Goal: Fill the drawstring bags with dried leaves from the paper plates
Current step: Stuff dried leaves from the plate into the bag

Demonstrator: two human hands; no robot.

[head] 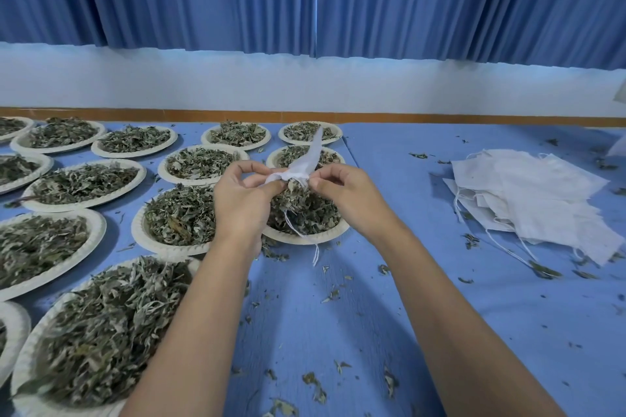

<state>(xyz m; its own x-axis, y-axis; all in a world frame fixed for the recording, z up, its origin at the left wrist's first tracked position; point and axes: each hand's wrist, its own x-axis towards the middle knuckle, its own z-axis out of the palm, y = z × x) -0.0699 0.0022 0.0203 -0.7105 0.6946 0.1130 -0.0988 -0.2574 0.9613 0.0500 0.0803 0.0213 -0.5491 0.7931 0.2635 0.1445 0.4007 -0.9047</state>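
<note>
Your left hand (242, 200) and right hand (342, 189) both pinch the bag (298, 169) tightly, leaves (305, 210) just below.

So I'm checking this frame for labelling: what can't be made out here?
All in the head view:
- How full the drawstring bag is: the left hand and right hand cover its mouth.
- The paper plate beneath: both hands hide much of it.
- How many bags are in the stack of empty bags: they overlap.
- The leftmost plates: cut off by the frame edge.
</note>
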